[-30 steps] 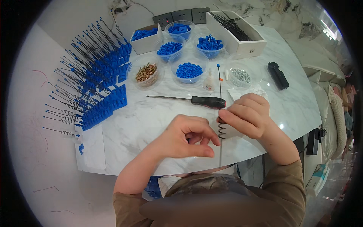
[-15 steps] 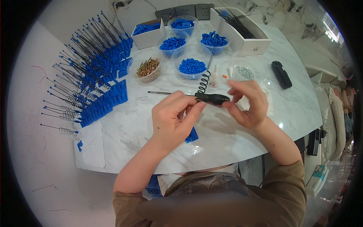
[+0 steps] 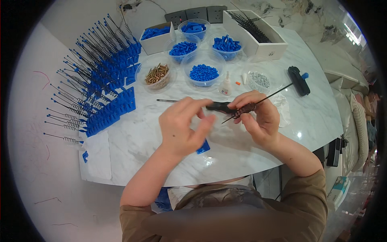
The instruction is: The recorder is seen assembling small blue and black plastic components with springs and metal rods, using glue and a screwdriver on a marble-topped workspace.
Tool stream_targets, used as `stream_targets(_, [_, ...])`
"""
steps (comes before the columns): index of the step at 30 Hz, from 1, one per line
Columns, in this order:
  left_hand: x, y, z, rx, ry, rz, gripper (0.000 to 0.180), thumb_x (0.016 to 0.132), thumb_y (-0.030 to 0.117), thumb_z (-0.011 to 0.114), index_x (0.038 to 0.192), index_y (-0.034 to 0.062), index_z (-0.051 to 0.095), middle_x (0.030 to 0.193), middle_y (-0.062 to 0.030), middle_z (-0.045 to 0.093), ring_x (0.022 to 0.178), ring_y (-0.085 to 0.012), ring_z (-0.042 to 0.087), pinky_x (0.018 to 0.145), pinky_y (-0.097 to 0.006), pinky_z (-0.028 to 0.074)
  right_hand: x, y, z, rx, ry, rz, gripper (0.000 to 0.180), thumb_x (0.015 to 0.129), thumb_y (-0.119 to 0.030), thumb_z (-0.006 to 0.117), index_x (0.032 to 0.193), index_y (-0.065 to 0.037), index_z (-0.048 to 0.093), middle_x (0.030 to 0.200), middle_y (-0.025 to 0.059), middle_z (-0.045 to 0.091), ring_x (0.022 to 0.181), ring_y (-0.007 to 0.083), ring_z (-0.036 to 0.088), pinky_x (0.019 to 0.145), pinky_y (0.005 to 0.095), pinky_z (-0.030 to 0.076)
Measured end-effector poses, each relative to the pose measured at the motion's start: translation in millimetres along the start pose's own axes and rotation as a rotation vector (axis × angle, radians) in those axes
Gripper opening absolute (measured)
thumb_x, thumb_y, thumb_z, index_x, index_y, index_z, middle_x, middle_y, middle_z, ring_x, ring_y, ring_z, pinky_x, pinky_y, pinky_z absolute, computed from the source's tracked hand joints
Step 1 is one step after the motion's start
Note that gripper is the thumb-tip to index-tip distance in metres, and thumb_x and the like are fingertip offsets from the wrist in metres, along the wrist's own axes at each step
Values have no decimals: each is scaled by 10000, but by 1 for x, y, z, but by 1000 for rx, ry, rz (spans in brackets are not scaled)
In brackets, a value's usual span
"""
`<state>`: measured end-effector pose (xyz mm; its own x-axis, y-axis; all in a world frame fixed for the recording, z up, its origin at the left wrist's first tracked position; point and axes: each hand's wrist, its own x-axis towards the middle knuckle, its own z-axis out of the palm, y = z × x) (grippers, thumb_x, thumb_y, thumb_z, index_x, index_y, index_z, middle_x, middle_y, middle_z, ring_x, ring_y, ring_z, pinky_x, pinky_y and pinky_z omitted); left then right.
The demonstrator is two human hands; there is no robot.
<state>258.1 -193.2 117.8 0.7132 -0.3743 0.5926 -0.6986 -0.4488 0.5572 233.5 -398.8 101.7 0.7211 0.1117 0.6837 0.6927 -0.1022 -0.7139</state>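
My right hand (image 3: 260, 117) is closed around the coiled part of a black spring wire (image 3: 278, 92). The wire slants up to the right and has a blue tip that shows beside a black tool on the table. My left hand (image 3: 183, 125) is apart from it, with thumb and fingers spread and slightly blurred, and nothing shows in it. A screwdriver (image 3: 219, 106) with a black handle lies behind both hands, its shaft pointing left. Close to my left wrist, a blue plastic piece (image 3: 204, 147) lies partly hidden on the table.
Rows of blue bases with spring wires (image 3: 111, 107) fill the left side. Behind are tubs of blue beads (image 3: 203, 73), screws (image 3: 156, 74) and blue parts (image 3: 183, 48), plus a white box (image 3: 266, 50). A small bottle (image 3: 225, 86) and black tool (image 3: 298, 80) stand right.
The spring wire has passed from my left hand to my right and now slants up to the right. My left fingers have parted, and my right fingers have closed on the coil.
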Motion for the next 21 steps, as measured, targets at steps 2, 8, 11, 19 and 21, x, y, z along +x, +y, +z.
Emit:
stream_targets(2, [-2, -12, -5, -32, 70, -50, 204, 784, 125, 667, 976, 59, 680, 677, -24, 542, 612, -106, 505, 568, -232, 376, -3, 0, 0, 101, 37, 145, 195, 758, 35, 632, 937, -11, 572, 836, 48, 613, 623, 63, 534, 539, 197, 418])
stream_targets(8, [13, -27, -12, -14, 307, -256, 201, 869, 154, 617, 1028, 36, 653, 837, 29, 541, 717, -61, 417, 650, -222, 334, -5, -6, -4, -72, -67, 109, 219, 716, 22, 681, 898, -27, 570, 765, 26, 592, 564, 48, 512, 506, 197, 386])
stream_targets(11, [16, -40, -11, 48, 351, -219, 296, 848, 146, 641, 1124, 49, 598, 875, 26, 546, 724, -64, 403, 661, -216, 330, 1, -7, -9, -183, -4, -138, 271, 677, 38, 698, 908, -42, 582, 749, 30, 591, 538, 67, 511, 478, 204, 388])
stream_targets(19, [82, -67, -24, 257, 354, -114, 289, 798, 139, 684, 1070, 70, 616, 896, -22, 622, 743, -124, 499, 700, -264, 423, 9, -4, -22, -276, 51, -262, 324, 640, 38, 723, 922, -55, 592, 768, 33, 616, 535, 103, 536, 454, 220, 416])
stream_targets(21, [116, -83, -21, 254, 266, -68, 241, 787, 153, 691, 1012, 75, 654, 883, -34, 645, 741, -144, 533, 699, -281, 445, 9, -4, -22, -299, 12, -266, 331, 625, 26, 735, 913, -57, 593, 779, 35, 629, 565, 141, 572, 472, 244, 446])
